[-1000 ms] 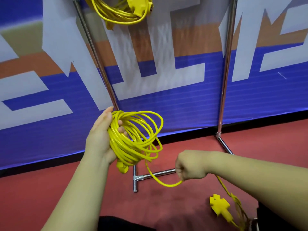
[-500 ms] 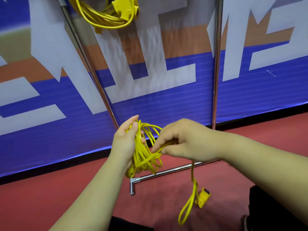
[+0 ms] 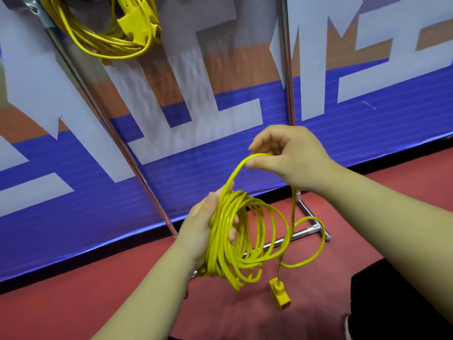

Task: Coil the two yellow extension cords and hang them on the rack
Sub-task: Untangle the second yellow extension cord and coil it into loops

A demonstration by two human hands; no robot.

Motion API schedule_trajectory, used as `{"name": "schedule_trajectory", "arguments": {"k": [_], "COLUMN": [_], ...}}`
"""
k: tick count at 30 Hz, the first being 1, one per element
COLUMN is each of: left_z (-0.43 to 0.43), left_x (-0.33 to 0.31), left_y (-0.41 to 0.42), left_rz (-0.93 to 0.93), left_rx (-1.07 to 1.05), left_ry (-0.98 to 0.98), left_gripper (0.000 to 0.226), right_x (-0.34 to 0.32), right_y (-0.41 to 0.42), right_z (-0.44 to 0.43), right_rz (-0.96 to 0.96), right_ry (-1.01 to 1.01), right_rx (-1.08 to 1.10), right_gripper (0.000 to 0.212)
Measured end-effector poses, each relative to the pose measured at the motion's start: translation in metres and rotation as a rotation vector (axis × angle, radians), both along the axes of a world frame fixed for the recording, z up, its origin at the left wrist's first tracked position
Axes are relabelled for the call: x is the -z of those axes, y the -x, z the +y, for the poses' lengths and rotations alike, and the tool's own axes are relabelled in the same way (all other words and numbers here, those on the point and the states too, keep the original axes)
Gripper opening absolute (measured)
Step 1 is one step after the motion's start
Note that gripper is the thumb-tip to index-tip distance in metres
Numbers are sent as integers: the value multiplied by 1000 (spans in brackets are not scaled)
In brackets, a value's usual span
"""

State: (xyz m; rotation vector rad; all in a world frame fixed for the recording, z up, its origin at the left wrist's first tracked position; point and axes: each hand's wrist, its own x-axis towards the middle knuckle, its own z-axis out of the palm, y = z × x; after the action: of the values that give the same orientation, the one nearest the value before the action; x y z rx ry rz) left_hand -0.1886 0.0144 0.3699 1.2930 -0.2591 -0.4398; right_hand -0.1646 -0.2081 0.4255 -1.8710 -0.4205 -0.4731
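Blue lettered banner (image 3: 220, 143), red floor (image 3: 73, 305)

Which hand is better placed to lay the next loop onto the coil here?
Right. The right hand pinches the free strand above the coil, with the socket end dangling below; the left hand is full, gripping the coil.

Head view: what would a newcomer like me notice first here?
The bright yellow cord coil at centre, gripped by the left hand while the right hand pinches a loop above it. Its boxy end dangles lower right. A second yellow coil hangs on the rack at top left.
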Motion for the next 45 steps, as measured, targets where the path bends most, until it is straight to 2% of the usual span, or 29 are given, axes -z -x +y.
{"name": "schedule_trajectory", "arguments": {"k": [3,6,8,13,17,21,24,27,28,30,34,35,38,40,45], "left_z": [-12,-20,-22,-21,-9,15,33,49,53,63,82,86,99,108,136], "left_x": [-2,-3,-7,-30,-41,-48,-51,-54,-55,-55,-57,-57,-57,-56,-53], "left_y": [2,2,5,13,13,9,4,0,-1,-3,-2,-1,2,3,3], "left_rz": [-50,-52,-66,-91,-159,-176,-169,-182,-183,-182,-191,-196,-208,-212,-190], "left_rx": [64,67,48,97,124,4,-98,-152,-164,-182,-191,-188,-179,-180,-323], "left_ry": [-17,-47,-48,96,174,186,191,205,216,234,257,267,287,282,310], "left_gripper": [75,93,94,73,70,47,43,41,40,41,42,42,40,39,38], "right_x": [7,17,23,41,56,82,112,134,142,156,201,209,185,180,181], "right_y": [-8,-19,-27,-38,-43,-52,-55,-52,-52,-55,-76,-80,-60,-54,-51], "right_z": [-16,-30,-39,-44,-37,-36,-22,5,13,29,52,60,95,111,116], "right_rz": [39,113,169,347,501,689,833,873,853,800,700,682,658,715,829], "right_ry": [-17,-6,-2,-77,-67,-160,13,220,280,380,375,387,487,499,422], "right_rx": [101,154,159,18,-65,-93,-116,-154,-144,-108,-235,-283,-335,-379,-455], "right_gripper": [27,34,36,40,31,20,16,18,20,39,75,75,51,35,29]}}
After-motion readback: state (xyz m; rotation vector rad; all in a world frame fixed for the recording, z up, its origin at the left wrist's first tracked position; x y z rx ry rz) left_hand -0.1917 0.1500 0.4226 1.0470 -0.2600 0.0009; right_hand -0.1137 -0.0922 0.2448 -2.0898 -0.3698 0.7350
